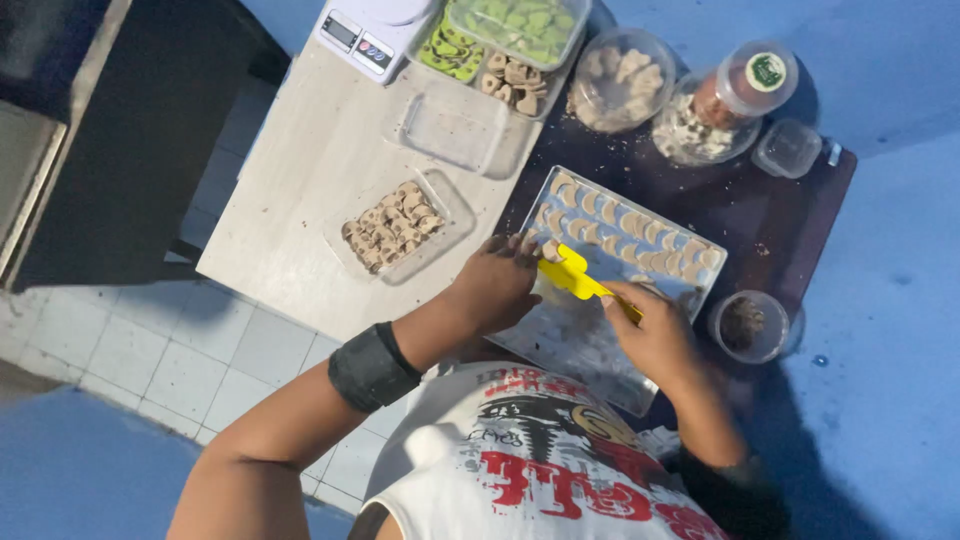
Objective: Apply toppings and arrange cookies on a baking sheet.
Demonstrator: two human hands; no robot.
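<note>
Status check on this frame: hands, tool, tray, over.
Right hand grips yellow scraper over baking tray. Left hand touches a cookie at tray's edge. Cookie rows fill far side; nothing blocking.

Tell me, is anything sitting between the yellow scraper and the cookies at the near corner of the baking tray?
Nothing visible. The yellow scraper in the right hand reaches the cookies directly; the left hand rests beside them on the baking tray.

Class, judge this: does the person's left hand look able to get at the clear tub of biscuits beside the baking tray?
Probably yes: the left hand is beside the clear tub, nothing lying between them.
</note>
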